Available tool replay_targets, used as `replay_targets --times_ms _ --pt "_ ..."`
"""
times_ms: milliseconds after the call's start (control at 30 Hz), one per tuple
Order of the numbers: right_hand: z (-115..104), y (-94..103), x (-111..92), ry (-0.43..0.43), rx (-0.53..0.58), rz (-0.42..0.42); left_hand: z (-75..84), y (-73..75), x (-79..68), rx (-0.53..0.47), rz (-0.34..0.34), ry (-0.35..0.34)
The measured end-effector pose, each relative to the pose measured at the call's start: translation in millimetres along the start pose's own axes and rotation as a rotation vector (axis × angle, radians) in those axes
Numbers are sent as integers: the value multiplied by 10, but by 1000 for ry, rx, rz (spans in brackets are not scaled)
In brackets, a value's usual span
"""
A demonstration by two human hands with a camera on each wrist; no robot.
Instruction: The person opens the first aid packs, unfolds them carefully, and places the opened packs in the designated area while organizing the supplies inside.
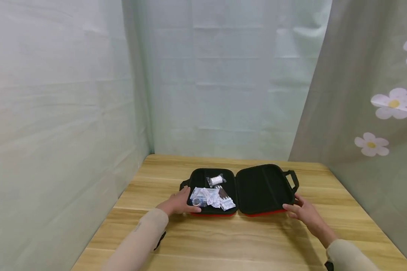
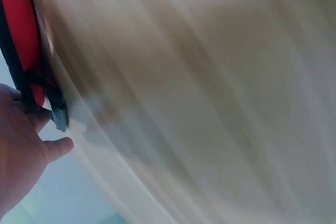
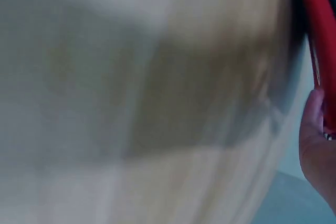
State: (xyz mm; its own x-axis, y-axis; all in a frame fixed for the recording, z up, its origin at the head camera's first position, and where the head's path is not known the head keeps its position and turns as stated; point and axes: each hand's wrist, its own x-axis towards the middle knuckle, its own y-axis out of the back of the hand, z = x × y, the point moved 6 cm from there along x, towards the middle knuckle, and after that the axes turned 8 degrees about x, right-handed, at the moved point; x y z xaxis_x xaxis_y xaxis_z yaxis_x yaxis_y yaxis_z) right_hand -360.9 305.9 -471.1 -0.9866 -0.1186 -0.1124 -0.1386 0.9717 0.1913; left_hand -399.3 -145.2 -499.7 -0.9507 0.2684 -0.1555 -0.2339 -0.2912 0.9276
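Observation:
An unfolded zip case with red outside and black lining lies on the table, its two halves spread side by side. Its left half [image 1: 203,174] holds a white bandage roll [image 1: 217,180] in clear plastic, several white packets [image 1: 208,195] and a small tape roll [image 1: 197,201]. My left hand [image 1: 178,202] grips the near left corner, thumb along the front edge, other fingers beside the left handle [image 2: 58,109]. My right hand [image 1: 306,214] holds the right half [image 1: 262,188] at its near right corner, thumb on the rim and other fingers partly hidden. That half is tilted, bare inside.
The wooden table [image 1: 210,244] reaches back to a pale curtain [image 1: 224,94]. Curtains also close off the left and right, the right one with printed flowers [image 1: 394,103]. A black handle [image 1: 293,180] sticks out from the case's right side.

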Motion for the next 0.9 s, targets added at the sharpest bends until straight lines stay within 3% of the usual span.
replay_targets --times_ms 200,433,733,900 --pt "312 -62 -38 -161 -50 55 -125 63 -99 -2 -14 35" --pt "326 -21 53 -135 -81 78 -44 130 -75 -14 11 43" --pt "448 144 23 -157 -125 35 63 17 18 -59 -17 47" --pt "436 124 46 -186 -126 0 127 129 -4 -58 -19 54"
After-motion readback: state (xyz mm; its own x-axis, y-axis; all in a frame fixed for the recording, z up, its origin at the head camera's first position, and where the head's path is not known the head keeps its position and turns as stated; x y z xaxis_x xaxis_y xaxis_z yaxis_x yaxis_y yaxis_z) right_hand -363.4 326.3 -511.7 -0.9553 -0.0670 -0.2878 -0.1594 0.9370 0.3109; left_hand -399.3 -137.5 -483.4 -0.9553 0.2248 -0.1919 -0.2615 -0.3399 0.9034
